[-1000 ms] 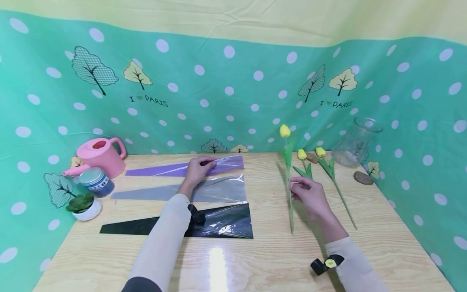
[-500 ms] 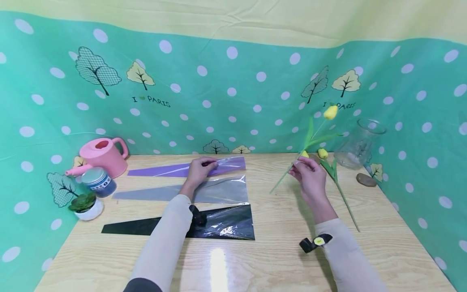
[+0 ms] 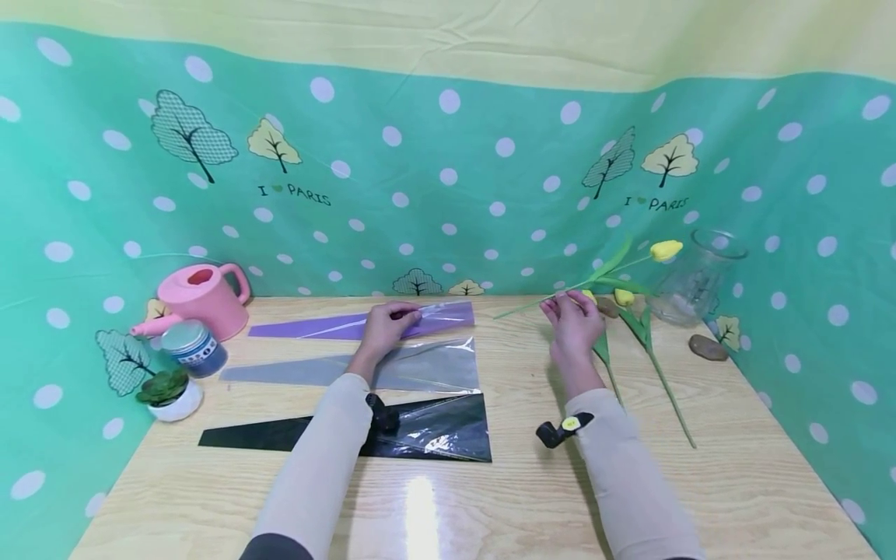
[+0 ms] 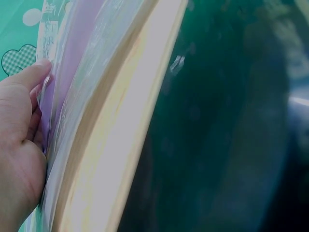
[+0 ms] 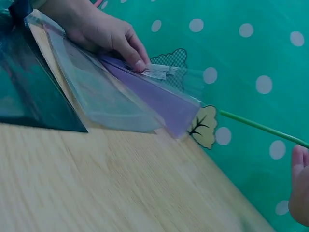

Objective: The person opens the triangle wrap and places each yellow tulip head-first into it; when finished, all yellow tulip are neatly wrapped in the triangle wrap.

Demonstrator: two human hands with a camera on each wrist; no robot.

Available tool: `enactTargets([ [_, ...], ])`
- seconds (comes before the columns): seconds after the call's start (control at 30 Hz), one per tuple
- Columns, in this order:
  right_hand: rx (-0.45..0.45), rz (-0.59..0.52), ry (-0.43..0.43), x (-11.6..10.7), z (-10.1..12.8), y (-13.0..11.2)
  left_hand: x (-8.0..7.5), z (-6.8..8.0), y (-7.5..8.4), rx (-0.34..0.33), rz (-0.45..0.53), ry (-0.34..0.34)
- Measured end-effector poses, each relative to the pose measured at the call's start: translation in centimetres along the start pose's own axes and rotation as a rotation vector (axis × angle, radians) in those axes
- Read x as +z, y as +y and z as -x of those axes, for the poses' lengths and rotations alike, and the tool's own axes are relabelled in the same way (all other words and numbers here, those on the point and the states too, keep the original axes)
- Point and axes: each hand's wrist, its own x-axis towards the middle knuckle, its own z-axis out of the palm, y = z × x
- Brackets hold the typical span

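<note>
At the back of the table my left hand (image 3: 381, 328) pinches the upper edge of a purple flower sleeve (image 3: 458, 314), thumb on the clear film. In the left wrist view the thumb and fingers meet on this edge. A grey see-through sleeve (image 3: 280, 372) and a black sleeve (image 3: 437, 428) lie nearer the front. My right hand (image 3: 575, 327) holds a yellow tulip (image 3: 666, 250) by its green stem between thumb and fingertips. The tulip slants, bloom to the right, and its bare stem end (image 5: 241, 119) points left toward the purple sleeve's wide end.
Two more yellow tulips, one partly behind my right arm and another (image 3: 661, 381) in full view, lie on the right. Behind them are a glass vase (image 3: 689, 292) and stones (image 3: 708, 348). A pink watering can (image 3: 217, 305), blue jar (image 3: 199, 354) and potted succulent (image 3: 180, 402) stand left.
My right hand has lifted the tulip and moved left and back. The tulip has turned from upright to nearly level, stem end leftward. My left hand keeps its grip on the purple sleeve.
</note>
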Motion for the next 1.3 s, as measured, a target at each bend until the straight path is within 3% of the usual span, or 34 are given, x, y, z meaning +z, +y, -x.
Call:
enactTargets([
  [0.43,0.005,-0.022,0.156,2.2,-0.8,4.3,0.2,0.1,0.4,-0.014,0.005,-0.005],
  [0.87,0.117,0.084,0.105,3.5,2.3,8.4,0.1,0.1,0.2,-0.005,0.010,0.000],
  [1.3,0.144,0.120,0.125,4.2,3.2,9.0,0.1,0.0,0.1,0.008,-0.009,0.001],
])
